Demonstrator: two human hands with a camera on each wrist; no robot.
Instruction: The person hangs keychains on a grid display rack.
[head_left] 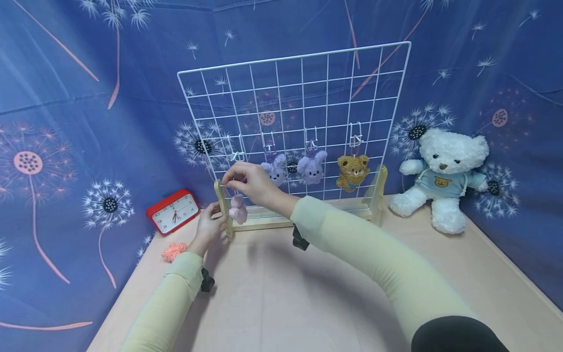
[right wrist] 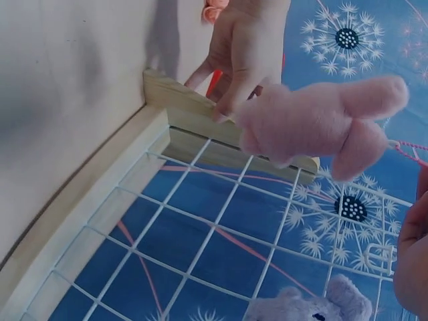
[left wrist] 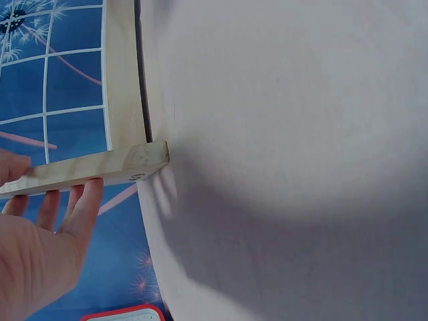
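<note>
My left hand grips the left upright of the wooden stand, thumb on one side and fingers on the other. In front of the white wire grid's left edge, my right hand pinches the pink cord loop of a pink plush bunny charm. The bunny hangs below the fingers, near the left hand. A white hook sits on the grid just above the right hand. Two lilac bunny charms and a brown bear charm hang from hooks farther right.
A red alarm clock and a coral bundle of yarn lie left of the stand. At the right sits a white teddy bear in a blue top. Patterned blue cloth hangs behind the pale tabletop.
</note>
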